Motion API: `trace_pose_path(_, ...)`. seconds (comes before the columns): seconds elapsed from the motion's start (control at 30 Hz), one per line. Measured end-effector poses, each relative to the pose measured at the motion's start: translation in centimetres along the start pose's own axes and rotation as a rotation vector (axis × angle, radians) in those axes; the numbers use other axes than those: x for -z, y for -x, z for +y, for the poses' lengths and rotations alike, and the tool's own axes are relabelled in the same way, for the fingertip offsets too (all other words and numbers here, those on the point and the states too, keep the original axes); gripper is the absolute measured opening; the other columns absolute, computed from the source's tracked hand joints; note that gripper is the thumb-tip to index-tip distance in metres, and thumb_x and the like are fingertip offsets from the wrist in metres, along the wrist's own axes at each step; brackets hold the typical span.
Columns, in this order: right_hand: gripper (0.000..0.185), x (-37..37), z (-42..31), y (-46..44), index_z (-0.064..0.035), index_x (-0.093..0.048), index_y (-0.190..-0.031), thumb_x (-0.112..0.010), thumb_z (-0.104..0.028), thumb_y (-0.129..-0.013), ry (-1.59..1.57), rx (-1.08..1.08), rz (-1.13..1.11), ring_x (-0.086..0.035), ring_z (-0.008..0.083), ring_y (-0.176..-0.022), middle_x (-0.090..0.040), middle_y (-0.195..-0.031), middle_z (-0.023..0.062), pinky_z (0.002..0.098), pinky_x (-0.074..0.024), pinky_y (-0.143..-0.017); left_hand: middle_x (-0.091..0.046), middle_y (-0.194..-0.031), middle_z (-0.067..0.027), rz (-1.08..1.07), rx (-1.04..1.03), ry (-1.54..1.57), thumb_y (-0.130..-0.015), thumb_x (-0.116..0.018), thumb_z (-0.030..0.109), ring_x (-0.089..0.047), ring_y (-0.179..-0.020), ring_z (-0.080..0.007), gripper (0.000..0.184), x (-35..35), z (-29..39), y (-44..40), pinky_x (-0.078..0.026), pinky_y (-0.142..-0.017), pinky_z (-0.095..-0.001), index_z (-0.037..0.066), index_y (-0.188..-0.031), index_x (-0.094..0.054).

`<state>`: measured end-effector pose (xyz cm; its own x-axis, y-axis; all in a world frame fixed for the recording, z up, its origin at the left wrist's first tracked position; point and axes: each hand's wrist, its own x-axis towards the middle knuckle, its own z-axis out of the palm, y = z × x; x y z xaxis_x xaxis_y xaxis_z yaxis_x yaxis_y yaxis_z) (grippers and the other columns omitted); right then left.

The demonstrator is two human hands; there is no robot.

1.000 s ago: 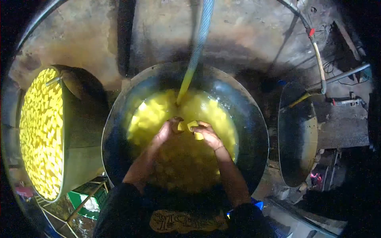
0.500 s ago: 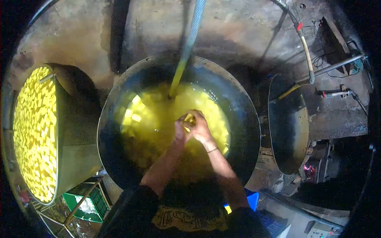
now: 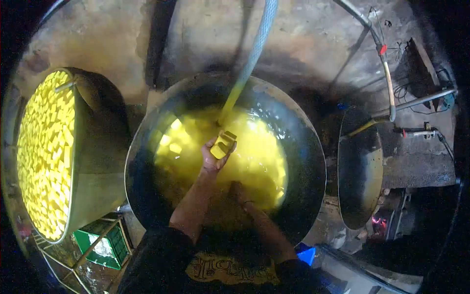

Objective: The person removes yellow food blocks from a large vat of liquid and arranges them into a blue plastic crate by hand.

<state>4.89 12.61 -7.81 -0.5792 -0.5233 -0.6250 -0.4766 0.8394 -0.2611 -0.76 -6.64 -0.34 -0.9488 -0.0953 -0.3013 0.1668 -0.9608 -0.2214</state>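
My left hand (image 3: 211, 158) is closed around a couple of yellow tofu blocks (image 3: 223, 144), stacked together and held above the yellow liquid (image 3: 215, 181). The liquid fills the bottom of a wide dark wok-like pan (image 3: 303, 166). My right hand (image 3: 237, 190) is lower and to the right, dipped into the shaded liquid; its fingers are hidden. More pale yellow tofu pieces (image 3: 175, 147) show at the pan's left side, and others lie blurred under the surface on the right.
A blue hose (image 3: 257, 54) runs down into the pan. On the left stands a big metal vat (image 3: 100, 171) full of yellow blocks, with a green crate (image 3: 110, 250) below it. To the right are another dark pan (image 3: 357, 171), pipes (image 3: 421, 100) and a small glow of fire (image 3: 378, 223).
My hands were together over the pan and have parted. The left one has turned palm up with the tofu blocks, while the right one has dropped down into the liquid.
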Motion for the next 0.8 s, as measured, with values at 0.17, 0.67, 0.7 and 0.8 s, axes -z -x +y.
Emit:
trace_pose_path(0.17,0.028,7.1,-0.3,0.8,-0.0013,-0.052,-0.114,-0.051,-0.011,-0.088,-0.825,0.110,0.073,-0.060,0.0242,-0.094,-0.057,-0.112,0.0138,0.0335,-0.0532,-0.079,-0.056,-0.117,-0.0180,-0.046,0.023,-0.037,-0.082,-0.038,0.025,-0.052,-0.109,-0.0348,0.048,-2.6,-0.7,-0.2,-0.035,-0.101,-0.0542,0.003,-0.122,-0.052)
trace_pose_path(0.67,0.077,24.5,-3.7,24.4,-0.0131,-0.047,-0.125,-0.081,-0.038,-0.061,-0.178,0.135,0.960,-0.035,0.0396,-0.123,-0.036,-0.132,0.0229,0.0499,-0.0330,-0.099,-0.054,-0.073,-0.0018,-0.485,0.774,-0.086,-0.093,-0.037,0.023,-0.055,-0.059,-0.0122,0.019,-8.9,-17.2,7.1,-0.046,-0.048,-0.0245,0.011,-0.094,-0.051)
trace_pose_path(0.7,0.086,24.0,-2.8,26.1,-0.0147,-0.044,-0.131,-0.081,-0.042,-0.059,-0.252,0.112,0.953,-0.025,0.0419,-0.131,-0.028,-0.140,0.0241,0.0521,-0.0271,-0.104,-0.051,-0.069,-0.0002,-0.208,0.654,-0.395,-0.095,-0.035,0.028,-0.052,-0.051,-0.0104,0.022,-10.6,-19.1,9.7,-0.042,-0.040,-0.0219,0.012,-0.090,-0.050)
trace_pose_path(0.8,0.079,20.9,1.1,32.2,-0.0106,-0.044,-0.131,-0.077,-0.038,-0.064,-0.457,0.233,0.831,-0.036,0.0334,-0.125,-0.046,-0.128,0.0198,0.0439,-0.0293,-0.105,-0.054,-0.078,-0.0052,-0.057,0.581,-0.565,-0.093,-0.034,0.051,-0.055,-0.065,-0.0163,0.045,-12.2,-25.6,16.0,-0.046,-0.054,-0.0276,0.009,-0.093,-0.050)
